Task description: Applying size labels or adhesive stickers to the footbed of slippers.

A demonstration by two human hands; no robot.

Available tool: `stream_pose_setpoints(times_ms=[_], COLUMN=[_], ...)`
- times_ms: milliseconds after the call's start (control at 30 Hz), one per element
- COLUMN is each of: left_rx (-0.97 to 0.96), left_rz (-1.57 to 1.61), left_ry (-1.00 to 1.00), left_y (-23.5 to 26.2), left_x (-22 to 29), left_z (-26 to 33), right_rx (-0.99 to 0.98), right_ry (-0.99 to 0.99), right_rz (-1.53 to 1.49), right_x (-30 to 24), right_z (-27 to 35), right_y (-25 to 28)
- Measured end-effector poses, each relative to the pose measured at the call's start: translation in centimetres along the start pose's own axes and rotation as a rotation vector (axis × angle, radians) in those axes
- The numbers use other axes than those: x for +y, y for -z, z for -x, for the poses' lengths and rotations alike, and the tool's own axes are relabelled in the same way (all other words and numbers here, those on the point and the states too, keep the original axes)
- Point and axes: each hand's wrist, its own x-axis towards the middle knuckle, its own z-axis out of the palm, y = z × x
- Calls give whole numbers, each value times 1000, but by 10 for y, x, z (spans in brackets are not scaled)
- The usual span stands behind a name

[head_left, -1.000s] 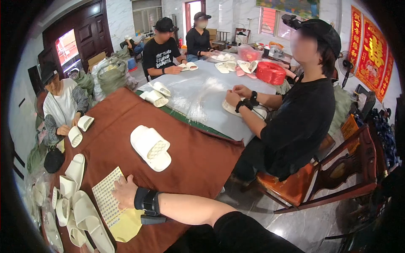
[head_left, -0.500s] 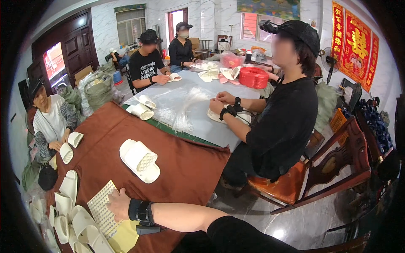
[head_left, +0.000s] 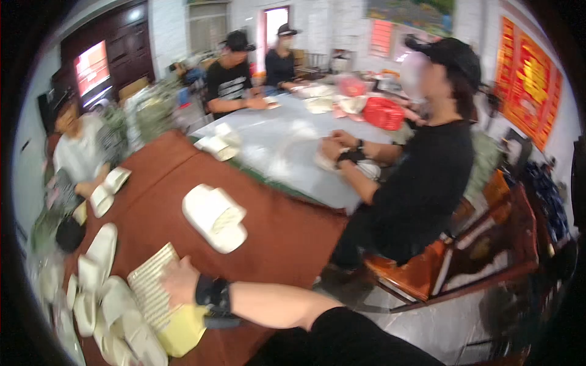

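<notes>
My right hand [head_left: 180, 283] reaches in from the lower right, a black band at its wrist, and rests at the edge of a pale sheet [head_left: 145, 288] covered in rows of small marks. Blur smears its fingers, so whether they pinch anything does not show. A plain yellow paper [head_left: 183, 332] sticks out from the sheet's near end. Beyond the hand, one cream slipper [head_left: 207, 210] lies on the brown cloth [head_left: 281, 244]. To the left of the sheet is a heap of cream slippers [head_left: 113, 293]. My left hand is out of view.
At the far left a co-worker [head_left: 82, 149] sits by a pair of slippers [head_left: 110, 190]. Another co-worker [head_left: 421, 165] sits on the right by a grey-topped table [head_left: 274, 131] holding slippers and red twine [head_left: 383, 113]. Two more people sit farther back.
The whole view has shifted, moving the scene a little rightward in the picture, and it is blurrier. My right hand stays by the sheet, with the slippers around it unmoved.
</notes>
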Motion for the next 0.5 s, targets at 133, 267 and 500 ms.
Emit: stream_pose_setpoints(times_ms=[133, 267, 500], left_rx=[23, -179, -100], left_rz=[-100, 40, 18], left_ry=[15, 209, 120], left_y=[-15, -15, -1], left_x=[-1, 7, 6], left_z=[2, 8, -12], right_rx=[49, -64, -52], right_ry=[59, 50, 115], right_rz=[38, 1, -27], right_x=[8, 6, 3], right_z=[7, 9, 14], right_y=[5, 13, 23])
